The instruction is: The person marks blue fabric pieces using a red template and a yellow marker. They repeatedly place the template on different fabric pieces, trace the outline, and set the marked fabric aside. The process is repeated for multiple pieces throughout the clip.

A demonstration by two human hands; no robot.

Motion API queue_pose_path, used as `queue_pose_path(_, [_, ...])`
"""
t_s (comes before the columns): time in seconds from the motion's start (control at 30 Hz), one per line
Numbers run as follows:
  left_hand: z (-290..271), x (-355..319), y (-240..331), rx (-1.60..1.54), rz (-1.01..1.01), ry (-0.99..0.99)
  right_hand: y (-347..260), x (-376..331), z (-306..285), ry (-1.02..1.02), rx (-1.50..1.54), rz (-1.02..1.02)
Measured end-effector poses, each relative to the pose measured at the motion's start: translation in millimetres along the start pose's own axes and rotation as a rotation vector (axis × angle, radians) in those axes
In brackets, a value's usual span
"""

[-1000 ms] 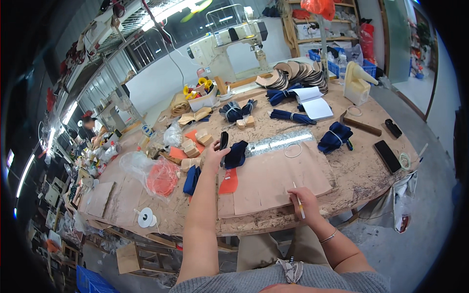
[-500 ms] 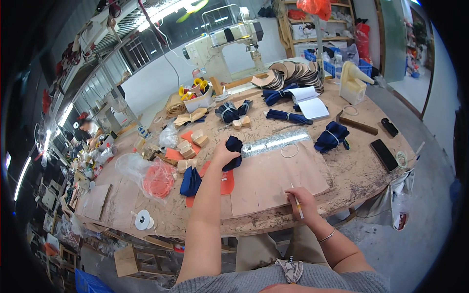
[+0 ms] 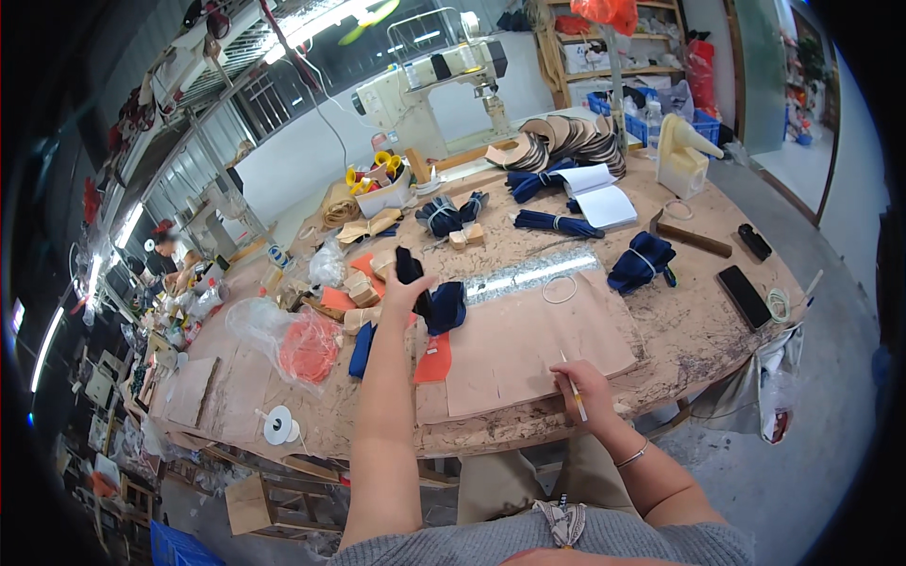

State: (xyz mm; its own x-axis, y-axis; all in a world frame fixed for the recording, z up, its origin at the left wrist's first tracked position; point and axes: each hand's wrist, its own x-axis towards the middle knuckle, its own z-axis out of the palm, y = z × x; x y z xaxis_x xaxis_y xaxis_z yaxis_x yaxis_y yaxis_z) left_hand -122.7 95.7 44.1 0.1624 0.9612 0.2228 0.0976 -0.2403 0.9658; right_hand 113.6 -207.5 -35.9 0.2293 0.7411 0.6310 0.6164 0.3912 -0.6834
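Two hands are busy at the near edge of a worn wooden workbench (image 3: pixel 679 330). Since a second ago the left hand (image 3: pixel 408 291) has pulled back slightly toward the person and lifted a dark navy leather piece (image 3: pixel 411 268) off the bench; its fingers now clench that piece upright, at about 11 o'clock from the tan cutting board (image 3: pixel 528 340). A judgement: one piece has been picked from the loose pile for marking. More navy pieces (image 3: pixel 445 307) lie just beside the hand, at its 4 o'clock. The right hand (image 3: pixel 578 385) has barely moved; it grasps a thin pale marking pen (image 3: pixel 572 387), resting on the board's near edge at 6 o'clock.

Around the bench, bundles of navy straps (image 3: pixel 642 262) sit at 2 o'clock, an open notebook (image 3: pixel 596 193) at 1 o'clock, a clear bag with orange contents (image 3: pixel 300 344) at 9 o'clock, and a black phone (image 3: pixel 743 294) at 3 o'clock. Beyond, at 12 o'clock, stands a cream sewing machine (image 3: pixel 425 80); the room is a cluttered workshop with shelving and strip lights.
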Motion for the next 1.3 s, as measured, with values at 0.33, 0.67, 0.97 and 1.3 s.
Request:
queue_pose_path(0.33, [39.9, -117.1, 16.7, -0.347, 0.067, -0.006, -5.8, -0.4, 1.5, 0.001, 0.065, 0.18])
queue_pose_path(0.67, [106.0, -194.8, 1.3, 0.548, 0.503, -0.138, -12.9, 40.1, 29.7, -0.023, 0.333, 0.317])
queue_pose_path(0.97, [103.1, -202.6, 15.7, 0.573, 0.616, -0.26, -3.5, 38.9, 13.5, -0.085, 0.6, 0.394])
queue_pose_path(1.3, [102.8, -210.9, -2.9, 0.178, 0.347, -0.228, -7.6, 34.6, 10.8, 0.068, 0.482, 0.229])
